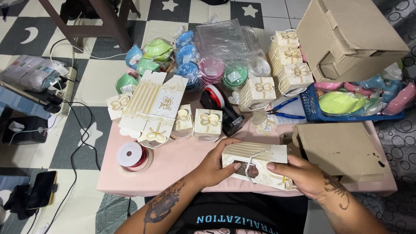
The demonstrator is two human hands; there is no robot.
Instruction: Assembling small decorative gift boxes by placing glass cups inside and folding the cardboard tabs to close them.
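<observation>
The white and gold gift box [255,167] is held above the near edge of the pink counter [182,167], lying on its side. The left hand [216,167] has its grip closed on the box's left end, the right hand [303,173] grips the right end. Behind stand finished boxes [208,125], a tape dispenser [223,108] and a ribbon spool [132,156]

The cardboard box [353,39] at top right runs past the upper edge. The pink bag [401,99] in the blue basket [308,104] is cut by the right edge. The left hand [215,167] hides the gift box's [255,162] near end; what lies behind its window is too dim to tell.
</observation>
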